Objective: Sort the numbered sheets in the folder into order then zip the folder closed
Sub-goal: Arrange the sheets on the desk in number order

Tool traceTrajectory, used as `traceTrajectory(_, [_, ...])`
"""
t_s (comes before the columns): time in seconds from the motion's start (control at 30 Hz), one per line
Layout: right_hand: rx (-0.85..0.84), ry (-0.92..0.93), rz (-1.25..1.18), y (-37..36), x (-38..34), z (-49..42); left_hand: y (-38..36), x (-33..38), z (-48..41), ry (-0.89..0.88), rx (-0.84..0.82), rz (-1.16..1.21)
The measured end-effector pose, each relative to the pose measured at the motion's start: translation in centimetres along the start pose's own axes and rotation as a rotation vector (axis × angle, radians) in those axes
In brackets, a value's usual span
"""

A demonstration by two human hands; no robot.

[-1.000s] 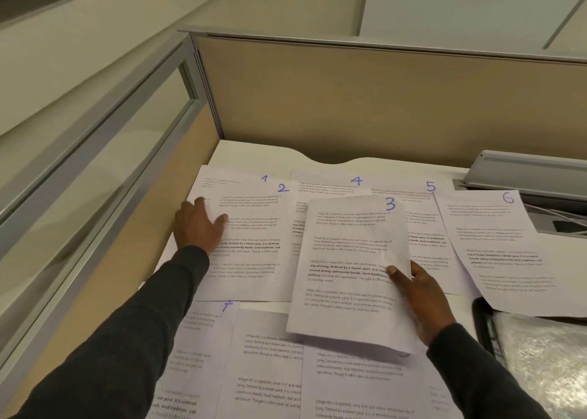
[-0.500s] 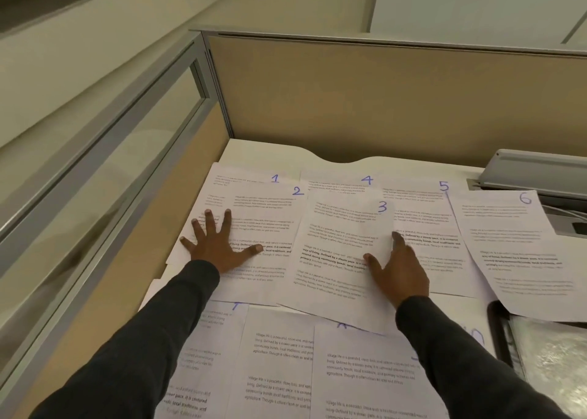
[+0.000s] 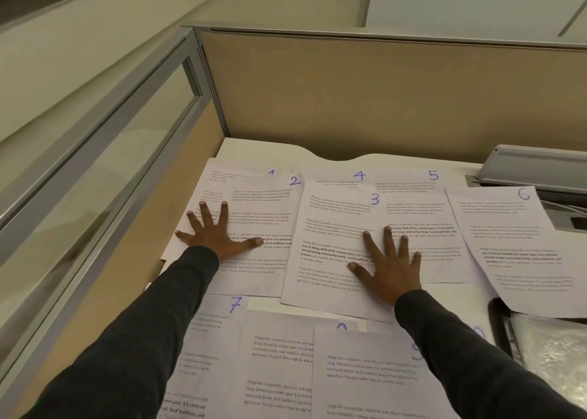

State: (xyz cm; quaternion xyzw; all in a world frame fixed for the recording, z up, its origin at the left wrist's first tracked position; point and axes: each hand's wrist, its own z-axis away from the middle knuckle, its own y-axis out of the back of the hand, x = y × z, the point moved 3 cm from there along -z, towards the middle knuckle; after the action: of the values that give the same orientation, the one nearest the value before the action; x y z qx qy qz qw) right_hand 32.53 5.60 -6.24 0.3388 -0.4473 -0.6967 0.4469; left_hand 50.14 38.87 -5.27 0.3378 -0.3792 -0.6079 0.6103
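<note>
Beige partition panel (image 3: 381, 94) backs a white desk (image 3: 254, 152), with a grey cable housing (image 3: 533, 164) at the far right. Numbered sheets cover the desk in two rows. The far row holds sheet 1 (image 3: 222, 177), overlapped by sheet 2 (image 3: 266, 215), then sheet 4 (image 3: 333, 175) and sheet 5 (image 3: 422, 209), with sheet 3 (image 3: 333, 228) lying across both, and sheet 6 (image 3: 508, 234) tilted at the right. The near row begins with sheet 7 (image 3: 209, 339); the numbers on the sheets beside it are partly hidden. The folder (image 3: 552, 355) – clear plastic with a dark edge – lies open at the lower right, its far end under sheet 6. The left hand (image 3: 216, 234) presses flat on sheets 1 and 2, fingers spread wide. The right hand (image 3: 390, 266) presses flat on sheet 3, fingers splayed – the outer ones reach onto sheet 5.
</note>
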Motion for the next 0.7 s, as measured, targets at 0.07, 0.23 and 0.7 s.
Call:
traceTrajectory(0.07, [-0.002,0.000,0.000,0.0,0.1,0.0,0.1,0.0,0.1,-0.003,-0.003,-0.002])
traceTrajectory(0.23, [-0.006,-0.017,-0.021,-0.2,0.3,0.5,-0.2,0.0,0.7,-0.013,-0.006,-0.023])
traceTrajectory(0.7, [-0.018,-0.130,-0.065,-0.6,1.1,0.6,-1.0,0.3,0.1,-0.044,0.063,0.007])
